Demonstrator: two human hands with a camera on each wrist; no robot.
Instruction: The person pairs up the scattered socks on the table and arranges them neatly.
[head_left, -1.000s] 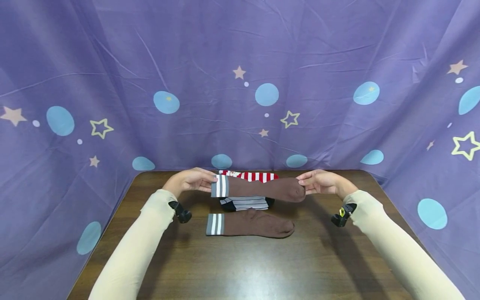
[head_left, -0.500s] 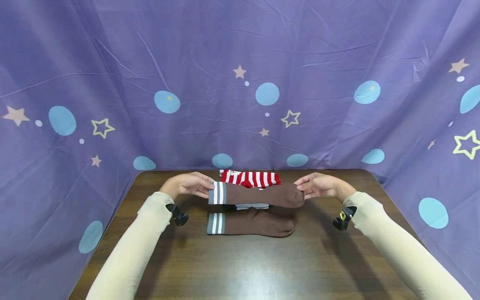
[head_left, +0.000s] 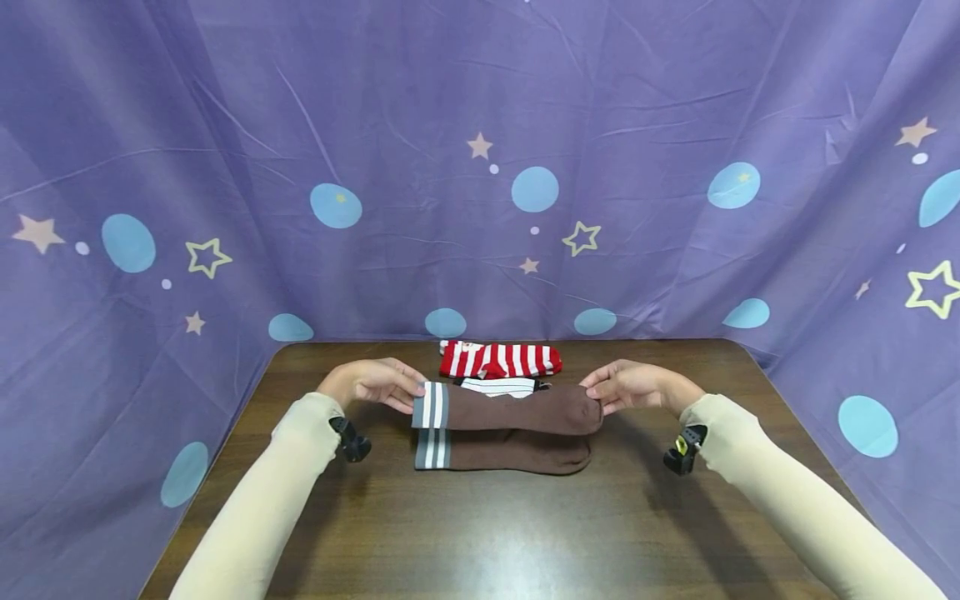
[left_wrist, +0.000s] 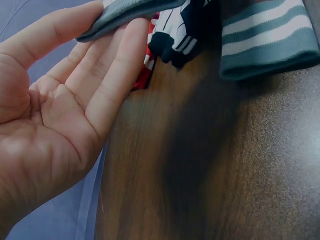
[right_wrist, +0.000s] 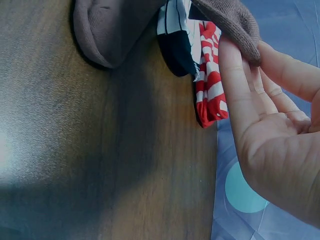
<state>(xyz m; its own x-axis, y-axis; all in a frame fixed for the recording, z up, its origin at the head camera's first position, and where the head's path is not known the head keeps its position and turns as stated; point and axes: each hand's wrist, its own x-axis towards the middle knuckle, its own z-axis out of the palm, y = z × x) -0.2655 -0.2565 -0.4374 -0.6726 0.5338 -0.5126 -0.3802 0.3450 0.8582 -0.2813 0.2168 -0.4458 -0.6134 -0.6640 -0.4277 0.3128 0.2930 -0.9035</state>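
Stretched between both hands is a brown sock (head_left: pixel 510 410) with a grey, white-striped cuff. My left hand (head_left: pixel 378 385) pinches its cuff end; my right hand (head_left: pixel 633 387) pinches the toe end. In the left wrist view the held cuff (left_wrist: pixel 130 15) lies between thumb and fingers. The right wrist view shows the toe (right_wrist: pixel 232 27) gripped by thumb and fingertips, raised over the table. A matching brown sock (head_left: pixel 517 457) lies flat on the table, its upper part hidden behind the held one in the head view.
Behind them lie white socks with black parts and lines (head_left: pixel 498 387), partly covered by the held sock. Further back are red-and-white striped socks (head_left: pixel 501 360) near the table's far edge. A purple curtain (head_left: pixel 480 208) rises behind the wooden table (head_left: pixel 510 542).
Both hands have brought the held brown sock down and nearer to me, from over the white and red-striped socks to overlapping the lying brown sock. The red-striped socks are now uncovered.
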